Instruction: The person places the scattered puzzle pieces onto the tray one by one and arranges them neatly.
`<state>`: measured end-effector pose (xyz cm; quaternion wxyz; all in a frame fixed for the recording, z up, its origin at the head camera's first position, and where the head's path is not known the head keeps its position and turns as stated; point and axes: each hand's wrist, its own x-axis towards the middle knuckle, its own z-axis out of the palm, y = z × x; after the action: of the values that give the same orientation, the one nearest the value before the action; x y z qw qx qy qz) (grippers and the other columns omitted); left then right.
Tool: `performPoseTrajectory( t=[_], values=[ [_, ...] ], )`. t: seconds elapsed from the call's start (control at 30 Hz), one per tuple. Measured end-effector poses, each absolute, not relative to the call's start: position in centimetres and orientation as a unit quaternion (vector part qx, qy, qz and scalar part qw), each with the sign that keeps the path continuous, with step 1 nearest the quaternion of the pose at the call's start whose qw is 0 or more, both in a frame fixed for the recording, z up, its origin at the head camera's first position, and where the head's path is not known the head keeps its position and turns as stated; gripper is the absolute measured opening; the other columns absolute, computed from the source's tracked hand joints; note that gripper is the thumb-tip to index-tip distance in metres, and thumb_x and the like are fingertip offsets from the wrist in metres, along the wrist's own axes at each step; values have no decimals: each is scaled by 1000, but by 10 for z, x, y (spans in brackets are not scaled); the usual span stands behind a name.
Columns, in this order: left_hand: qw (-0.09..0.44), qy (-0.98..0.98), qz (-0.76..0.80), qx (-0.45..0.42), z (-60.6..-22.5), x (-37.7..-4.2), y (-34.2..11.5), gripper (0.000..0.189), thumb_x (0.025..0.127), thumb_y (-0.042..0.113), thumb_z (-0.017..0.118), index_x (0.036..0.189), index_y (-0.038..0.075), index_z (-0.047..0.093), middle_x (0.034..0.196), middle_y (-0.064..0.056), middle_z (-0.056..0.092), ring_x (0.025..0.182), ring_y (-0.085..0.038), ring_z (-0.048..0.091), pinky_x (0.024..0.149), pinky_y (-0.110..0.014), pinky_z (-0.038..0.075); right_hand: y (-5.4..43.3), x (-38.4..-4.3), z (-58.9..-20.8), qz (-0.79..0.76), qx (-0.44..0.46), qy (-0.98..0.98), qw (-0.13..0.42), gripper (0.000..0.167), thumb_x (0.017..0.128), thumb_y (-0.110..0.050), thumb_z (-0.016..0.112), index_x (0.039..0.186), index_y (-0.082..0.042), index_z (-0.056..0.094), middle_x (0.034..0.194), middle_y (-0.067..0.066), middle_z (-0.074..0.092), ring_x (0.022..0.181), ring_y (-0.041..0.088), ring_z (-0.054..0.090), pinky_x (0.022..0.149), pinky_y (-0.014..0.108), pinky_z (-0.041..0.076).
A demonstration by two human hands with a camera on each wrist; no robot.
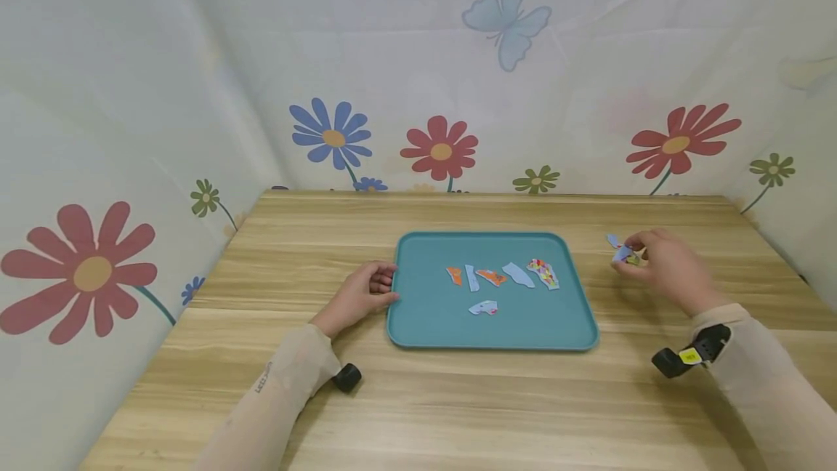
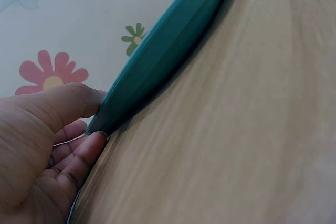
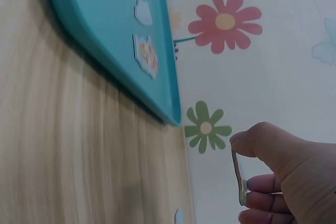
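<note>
At the left rim of the teal tray [image 1: 493,336], my left hand [image 1: 362,291] pinches the edge; in the left wrist view, the thumb [image 2: 79,100] is on one side of the rim and fingertips are at the other. Off to the tray's right, my right hand [image 1: 670,267] holds a thin pale-blue jagged piece with yellow-green print [image 1: 624,254] between thumb and fingers. The right wrist view shows this held piece [image 3: 239,177] nearly edge-on. Just beyond it in the head view lies a small pale-blue piece [image 1: 613,240] on the table.
Several irregular printed pieces lie on the tray: a row including an orange one [image 1: 492,278], a pale-blue one [image 1: 519,275] and a multicoloured one [image 1: 544,274], with another [image 1: 484,307] nearer me. A flower-printed curtain [image 1: 392,57] hangs behind the wooden table [image 1: 497,405].
</note>
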<state>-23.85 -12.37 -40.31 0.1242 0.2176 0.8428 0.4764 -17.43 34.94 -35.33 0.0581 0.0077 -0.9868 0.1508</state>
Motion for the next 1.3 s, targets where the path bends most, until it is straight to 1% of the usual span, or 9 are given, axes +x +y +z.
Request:
performPoseTrajectory(
  t=[0.1,0.3,0.5,0.77,1.0,1.2,1.3],
  values=[
    [127,842,476,220,-392,-232,-122,50,89,1,65,132,-12,45,117,-27,55,105,-33,58,91,-37,51,342,-174,-351,156,20,-985,70,54,83,-33,74,113,9,60,105,26,59,91,36,57,76,52,52],
    [126,840,480,218,-389,-229,-122,50,89,2,66,132,-12,45,117,-27,55,105,-33,58,92,-39,50,328,-172,-348,157,51,-982,89,53,82,-31,76,113,8,60,100,22,60,87,32,57,73,49,54],
    [128,840,481,219,-390,-229,-122,51,88,2,66,132,-12,45,118,-27,55,105,-33,58,92,-38,50,315,-170,-348,164,69,-979,97,48,80,-26,77,111,7,62,99,21,59,90,33,57,73,46,54],
    [129,840,481,215,-389,-229,-122,51,89,2,66,133,-11,44,118,-27,55,106,-33,58,93,-39,50,297,-168,-355,161,108,-975,112,43,78,-24,79,108,3,64,100,16,58,87,30,59,65,37,53],
    [126,840,482,216,-388,-229,-121,51,88,1,66,133,-12,45,118,-28,55,105,-34,58,93,-39,50,281,-167,-368,150,156,-968,127,40,77,-24,80,104,0,65,97,11,61,83,24,63,65,35,54],
    [123,839,483,218,-390,-229,-121,51,88,1,67,132,-12,45,117,-28,56,105,-33,58,92,-40,50,266,-167,-379,160,173,-965,117,39,76,-26,81,103,-3,65,93,7,60,82,20,63,68,34,55],
    [123,839,482,221,-390,-230,-122,52,88,1,67,133,-12,45,117,-28,55,105,-33,58,92,-39,50,259,-167,-385,158,187,-962,120,38,75,-28,81,101,-4,65,92,5,60,82,19,63,68,33,55]
  ],
)
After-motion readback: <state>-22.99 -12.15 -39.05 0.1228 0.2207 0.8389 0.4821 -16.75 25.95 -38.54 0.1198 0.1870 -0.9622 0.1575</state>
